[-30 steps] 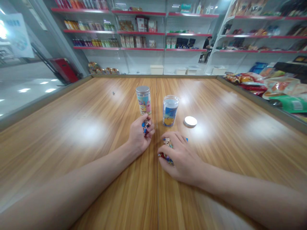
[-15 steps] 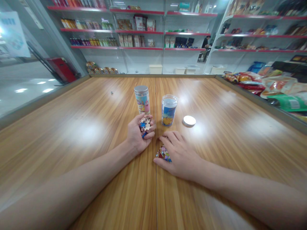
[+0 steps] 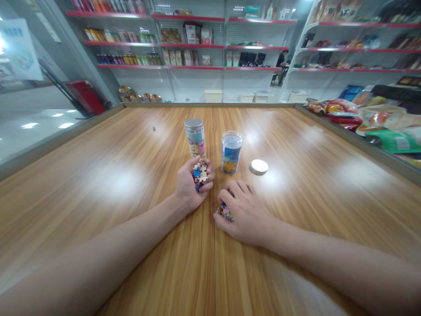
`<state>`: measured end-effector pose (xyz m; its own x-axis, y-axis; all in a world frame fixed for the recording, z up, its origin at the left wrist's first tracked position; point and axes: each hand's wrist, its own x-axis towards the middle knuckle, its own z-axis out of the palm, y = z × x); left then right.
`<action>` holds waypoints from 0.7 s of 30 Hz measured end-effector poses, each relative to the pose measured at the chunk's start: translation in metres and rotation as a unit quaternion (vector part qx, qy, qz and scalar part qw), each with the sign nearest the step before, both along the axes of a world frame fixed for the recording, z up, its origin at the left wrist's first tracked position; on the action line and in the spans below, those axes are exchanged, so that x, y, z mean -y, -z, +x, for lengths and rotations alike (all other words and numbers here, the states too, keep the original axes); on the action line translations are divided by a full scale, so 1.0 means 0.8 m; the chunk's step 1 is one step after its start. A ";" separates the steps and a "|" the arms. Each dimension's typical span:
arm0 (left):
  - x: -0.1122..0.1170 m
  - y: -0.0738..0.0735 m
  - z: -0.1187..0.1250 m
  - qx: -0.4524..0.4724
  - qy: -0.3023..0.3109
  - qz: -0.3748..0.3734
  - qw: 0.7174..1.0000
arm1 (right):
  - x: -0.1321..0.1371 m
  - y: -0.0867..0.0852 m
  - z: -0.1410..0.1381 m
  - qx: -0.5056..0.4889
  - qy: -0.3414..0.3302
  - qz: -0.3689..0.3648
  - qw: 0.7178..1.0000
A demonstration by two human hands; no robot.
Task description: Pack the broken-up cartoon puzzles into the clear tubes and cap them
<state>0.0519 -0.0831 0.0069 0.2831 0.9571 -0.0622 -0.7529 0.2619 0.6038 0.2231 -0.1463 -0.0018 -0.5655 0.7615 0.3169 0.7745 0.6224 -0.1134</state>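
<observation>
My left hand [image 3: 190, 186] rests on the wooden table [image 3: 115, 175], cupped around a small heap of jigsaw pieces [image 3: 199, 174]. My right hand [image 3: 245, 210] lies palm down beside it, fingers curled over more jigsaw pieces [image 3: 224, 212] on the table. Just beyond my left hand stands a closed puzzle jar [image 3: 195, 138] with a grey lid. To its right stands an open puzzle jar [image 3: 232, 152] with a blue label. Its white lid [image 3: 259, 166] lies flat on the table further right.
A raised rim [image 3: 355, 140] borders the table. Snack bags [image 3: 378, 118] are piled past the right edge. Store shelves [image 3: 194, 44] with goods line the back wall, where a person [image 3: 282, 59] sits far off. A red case [image 3: 85, 96] leans at the back left.
My left hand turned palm up, showing the pieces it holds. My right hand drew its pile of pieces together and closed its fingers over it.
</observation>
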 end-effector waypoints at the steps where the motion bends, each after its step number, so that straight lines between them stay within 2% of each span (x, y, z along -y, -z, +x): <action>1: 0.000 0.001 0.000 0.000 0.001 0.002 1.000 | 0.000 0.000 0.000 0.004 0.002 0.003 1.000; 11: 0.002 -0.003 0.002 -0.002 -0.008 -0.018 1.000 | 0.001 -0.004 0.002 0.024 0.005 0.004 1.000; 21: 0.002 -0.001 0.000 -0.009 -0.002 -0.009 1.000 | -0.001 0.003 0.005 0.011 -0.025 -0.006 1.000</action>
